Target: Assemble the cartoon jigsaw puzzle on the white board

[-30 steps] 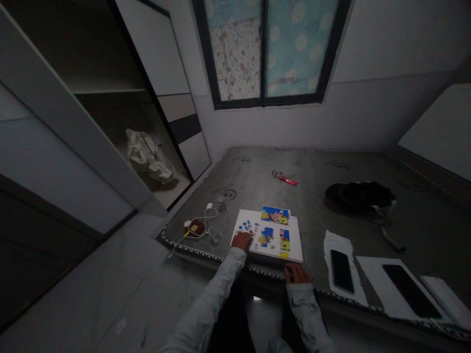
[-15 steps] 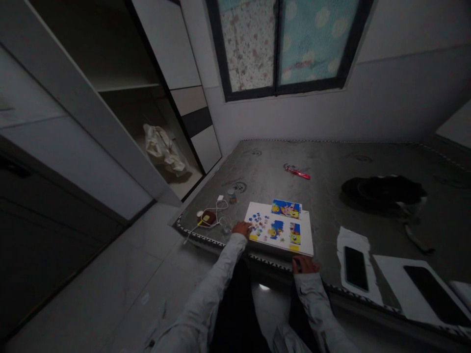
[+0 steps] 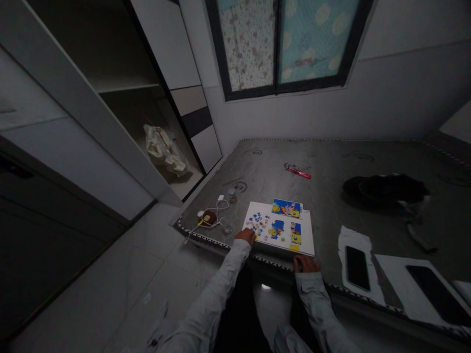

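A broad grey mattress [image 3: 261,171] with a patterned black-and-white edge bore the whole arrangement. At its near edge lay a flat, white, rectangular board [image 3: 306,233], taken here as the dial, twelve being its far side. A blue, yellow and pink picture card [image 3: 287,208] rested just past twelve. The left hand [image 3: 246,236], at eight o'clock, was bent over the board's corner with fingers close together; the right hand [image 3: 307,264], at five, was loosely curled just beside the near edge. From where I stood, I could not tell whether either held anything. A ragged blue-and-yellow joined jigsaw patch [image 3: 276,229] occupied the centre, and a narrow blue-and-yellow strip [image 3: 295,233] lay apart from it at three. Smallest, the loose, knobbed blue and pale jigsaw pieces [image 3: 258,216] lay scattered from nine to ten o'clock. The step in hand appeared to be choosing among these, the picture being only partly assembled. The next move, I judged, called for a fingertip pinch on one thin piece and a check against the card.
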`<act>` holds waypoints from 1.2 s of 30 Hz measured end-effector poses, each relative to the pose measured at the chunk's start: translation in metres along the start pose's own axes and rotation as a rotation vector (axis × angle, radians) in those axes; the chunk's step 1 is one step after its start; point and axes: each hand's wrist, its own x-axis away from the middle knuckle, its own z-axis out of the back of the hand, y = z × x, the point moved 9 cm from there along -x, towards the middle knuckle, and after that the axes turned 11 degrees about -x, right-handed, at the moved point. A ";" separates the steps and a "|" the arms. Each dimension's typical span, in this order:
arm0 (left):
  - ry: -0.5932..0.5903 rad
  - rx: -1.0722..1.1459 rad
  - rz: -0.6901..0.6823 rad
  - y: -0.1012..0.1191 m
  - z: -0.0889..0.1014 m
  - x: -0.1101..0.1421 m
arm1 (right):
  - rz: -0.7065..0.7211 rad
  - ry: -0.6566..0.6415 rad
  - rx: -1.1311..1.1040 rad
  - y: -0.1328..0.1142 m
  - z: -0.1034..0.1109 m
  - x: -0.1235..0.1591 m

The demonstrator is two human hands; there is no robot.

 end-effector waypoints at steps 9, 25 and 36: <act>-0.023 0.081 0.108 0.010 -0.004 -0.013 | 0.002 -0.004 0.019 0.004 -0.002 0.001; -0.034 0.210 0.101 0.010 -0.003 -0.010 | 0.052 0.011 0.057 -0.006 0.001 0.002; 0.146 0.507 0.062 0.033 0.003 -0.012 | -0.040 -0.091 0.051 -0.008 -0.001 -0.002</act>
